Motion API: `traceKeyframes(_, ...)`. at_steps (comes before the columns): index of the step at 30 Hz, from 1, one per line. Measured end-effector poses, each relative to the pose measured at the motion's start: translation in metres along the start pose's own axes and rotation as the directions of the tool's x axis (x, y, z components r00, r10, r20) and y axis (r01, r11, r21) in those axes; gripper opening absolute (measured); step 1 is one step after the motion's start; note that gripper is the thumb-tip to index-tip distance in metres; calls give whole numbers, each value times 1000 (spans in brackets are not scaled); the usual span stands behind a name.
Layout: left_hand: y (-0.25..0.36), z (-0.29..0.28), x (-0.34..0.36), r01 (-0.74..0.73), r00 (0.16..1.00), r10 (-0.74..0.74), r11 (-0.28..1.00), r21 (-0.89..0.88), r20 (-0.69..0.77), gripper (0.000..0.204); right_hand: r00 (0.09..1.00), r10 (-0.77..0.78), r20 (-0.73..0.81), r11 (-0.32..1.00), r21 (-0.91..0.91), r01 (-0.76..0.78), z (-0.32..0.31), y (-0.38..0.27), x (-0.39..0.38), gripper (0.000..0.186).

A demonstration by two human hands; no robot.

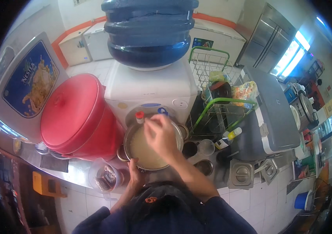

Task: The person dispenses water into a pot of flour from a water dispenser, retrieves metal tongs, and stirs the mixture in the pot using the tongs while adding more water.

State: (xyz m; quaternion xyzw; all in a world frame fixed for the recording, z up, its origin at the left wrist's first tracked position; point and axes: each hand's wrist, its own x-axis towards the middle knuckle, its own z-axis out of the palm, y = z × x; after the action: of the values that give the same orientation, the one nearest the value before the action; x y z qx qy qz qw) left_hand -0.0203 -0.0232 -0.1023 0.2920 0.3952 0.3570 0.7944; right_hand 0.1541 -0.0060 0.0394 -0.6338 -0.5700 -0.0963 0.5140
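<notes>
My left hand point(135, 172) grips the lower-left rim of a metal pot point(179, 142) holding pale, cloudy liquid point(150, 159). My right hand point(159, 134) is over the pot, fingers curled together beside the red tap point(140, 115) of a white water dispenser point(150, 84); I cannot make out whether they hold anything. The blue tap point(163, 110) is just behind my fingers. A large blue bottle point(148, 31) tops the dispenser. Right of the pot stand a dark cup point(189, 149) and a clear cup point(206, 147).
A red lidded cooler point(72, 113) is left, a clear pitcher point(103, 175) at the front-left. A green-handled wire rack point(224, 102) with packets, a grey cooler box point(271, 121) and metal lidded containers point(241, 174) are right. A yellow stool point(47, 183) stands below the counter point(52, 162).
</notes>
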Motion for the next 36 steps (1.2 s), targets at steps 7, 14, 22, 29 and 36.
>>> traceKeyframes(7,-76,-86,53,-442,897,416,830,340,149,35,998,63,-31,988,140,-58,-31,-16,-67,23)
traceKeyframes(14,-55,-90,0,-299,953,290,944,137,83,35,894,446,45,894,22,-447,-83,11,-186,38)
traceKeyframes(22,-31,-83,-65,238,967,-224,964,-122,121,41,691,702,172,693,60,-719,-64,-8,-249,43)
traceKeyframes(29,-50,-88,-74,263,953,-231,953,152,-197,58,508,845,167,389,459,-799,-53,-8,-310,42)
traceKeyframes(36,-68,-92,-78,-13,995,40,963,268,-96,54,331,911,245,115,621,-775,-94,-60,-367,33)
